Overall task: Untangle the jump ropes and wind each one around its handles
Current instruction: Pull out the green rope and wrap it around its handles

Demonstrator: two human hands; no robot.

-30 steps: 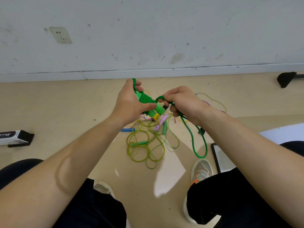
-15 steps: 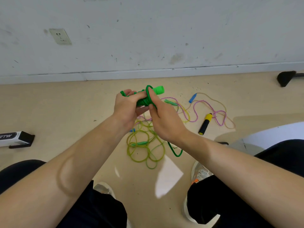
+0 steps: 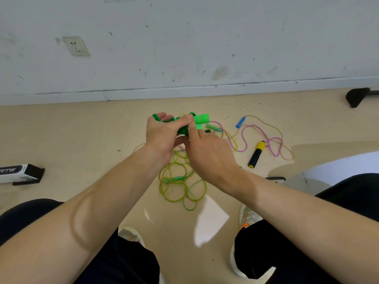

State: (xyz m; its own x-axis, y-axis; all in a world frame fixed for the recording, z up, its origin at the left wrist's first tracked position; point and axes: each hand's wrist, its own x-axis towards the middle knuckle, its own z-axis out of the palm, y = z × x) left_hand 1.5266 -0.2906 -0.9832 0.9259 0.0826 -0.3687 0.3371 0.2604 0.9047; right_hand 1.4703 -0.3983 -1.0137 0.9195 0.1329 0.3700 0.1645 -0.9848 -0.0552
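Winding is being finished, upper centre of frame: green handles (image 3: 202,119) being gripped by left hand (image 3: 162,134), green rope (image 3: 182,130) being pinched onto them by right hand (image 3: 207,154) fingers (image 3: 193,130). Tail likely best tucked under a taut turn.

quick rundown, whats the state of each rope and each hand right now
green jump rope, wound around its handles, held up in both hands
left hand, grips the green jump rope
right hand, holds the green jump rope, index finger on the winding
yellow-green rope, loose tangled coils on the floor
pink rope, loose on the floor, not wound
yellow and black handle, lying on the floor
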